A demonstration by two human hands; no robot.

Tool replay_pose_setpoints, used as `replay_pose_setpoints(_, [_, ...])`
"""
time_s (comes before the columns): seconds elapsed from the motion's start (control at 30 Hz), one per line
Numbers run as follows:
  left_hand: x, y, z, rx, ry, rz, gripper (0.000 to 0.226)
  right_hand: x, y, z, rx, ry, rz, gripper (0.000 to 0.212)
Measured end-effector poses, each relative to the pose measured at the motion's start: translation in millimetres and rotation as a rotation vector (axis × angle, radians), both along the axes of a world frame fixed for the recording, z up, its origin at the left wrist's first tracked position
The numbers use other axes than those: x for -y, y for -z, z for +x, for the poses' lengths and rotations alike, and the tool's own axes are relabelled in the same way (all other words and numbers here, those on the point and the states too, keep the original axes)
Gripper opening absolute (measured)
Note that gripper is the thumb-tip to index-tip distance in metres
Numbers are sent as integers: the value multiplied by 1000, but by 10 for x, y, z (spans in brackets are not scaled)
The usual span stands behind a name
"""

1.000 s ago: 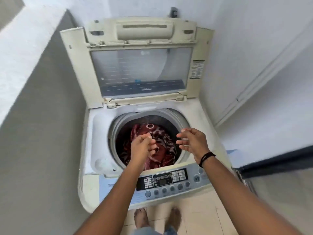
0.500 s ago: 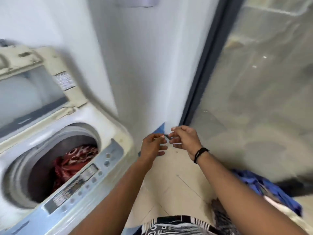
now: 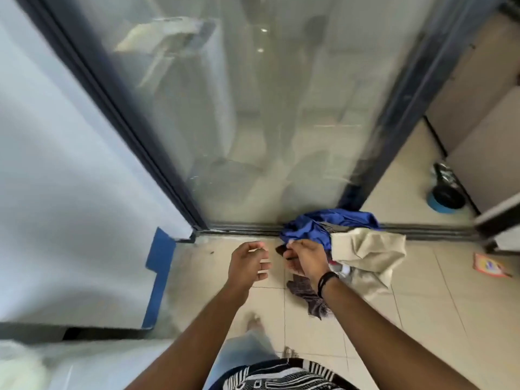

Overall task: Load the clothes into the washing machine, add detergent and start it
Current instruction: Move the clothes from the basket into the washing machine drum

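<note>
The left hand (image 3: 247,263) hangs empty above the tiled floor (image 3: 422,319), fingers loosely curled. Just beside it, the right hand (image 3: 306,258) reaches to the clothes pile (image 3: 351,249), blue and beige garments heaped against the glass door (image 3: 267,122); whether its fingers pinch the cloth cannot be told.

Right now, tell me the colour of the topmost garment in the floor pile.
Bright blue garment, head view.

Beige tiled floor (image 3: 422,319), glass door (image 3: 267,108), white wall (image 3: 56,192)
</note>
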State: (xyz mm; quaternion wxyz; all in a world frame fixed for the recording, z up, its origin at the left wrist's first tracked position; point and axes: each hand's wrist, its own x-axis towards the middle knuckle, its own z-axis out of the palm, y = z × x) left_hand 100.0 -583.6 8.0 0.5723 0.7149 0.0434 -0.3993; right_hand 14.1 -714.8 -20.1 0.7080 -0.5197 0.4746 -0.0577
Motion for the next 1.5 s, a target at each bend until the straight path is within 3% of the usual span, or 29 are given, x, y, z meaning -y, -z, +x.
replay_pose_setpoints(0.3, [1338, 716, 256, 8, 388, 151, 12, 1046, 642, -654, -252, 339, 99, 10])
replay_pose_setpoints(0.63, [2366, 1743, 459, 248, 1055, 441, 8, 1538, 1212, -1232, -462, 600, 286, 11])
replay_pose_setpoints(0.87, [2714, 2400, 216, 285, 1426, 578, 16, 1429, 2175, -1420, -664, 356, 332, 18])
replay_pose_setpoints(1.2, [3164, 3871, -363, 372, 1649, 624, 17, 1806, 3418, -1516, -782, -54, 127, 24])
replay_pose_setpoints(1.37, [3466, 4612, -636, 356, 1696, 588, 22, 1909, 4029, -1550, -784, -247, 46, 46])
replay_pose_setpoints(1.5, [3584, 4927, -795, 316, 1799, 565, 32, 1880, 4286, -1513, -823, -429, -94, 33])
